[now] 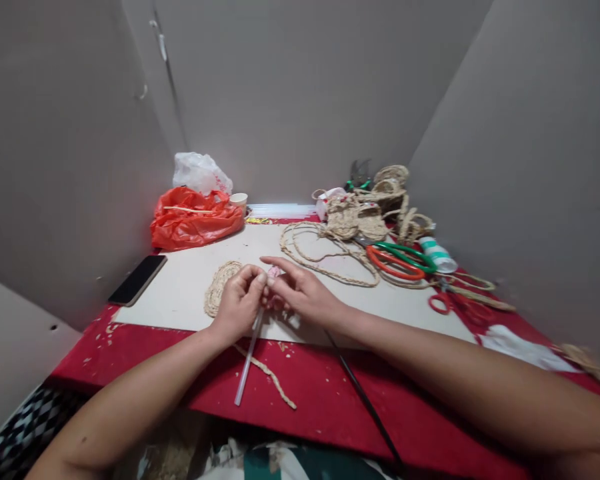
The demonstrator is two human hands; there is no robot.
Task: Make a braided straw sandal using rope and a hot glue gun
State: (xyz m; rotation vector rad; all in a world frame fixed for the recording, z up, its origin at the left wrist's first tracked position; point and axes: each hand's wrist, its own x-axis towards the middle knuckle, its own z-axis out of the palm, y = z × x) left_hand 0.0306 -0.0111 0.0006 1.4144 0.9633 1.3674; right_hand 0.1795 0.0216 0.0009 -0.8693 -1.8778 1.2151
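Observation:
My left hand [239, 300] and my right hand [305, 293] meet over the front of the white board [185, 267], fingertips pinched together. What they pinch is too small and covered to make out. A small pinkish thing [274, 272] shows between my right fingers. From beneath my hands a clear glue stick [247, 367] slants toward me. Under my right wrist a black cord [360, 390] runs down to the table edge. An oval coiled pad of braided straw [223, 283] lies beside my left hand, partly behind it. A braided straw strand [273, 383] lies nearer me on the red cloth.
Scissors with orange and green handles [400, 259], straw rope loops [300, 250] and woven straw pieces [365, 217] crowd the back right. A phone [139, 280] lies left, a red plastic bag [195, 217] behind it. Grey partitions [300, 100] enclose the table.

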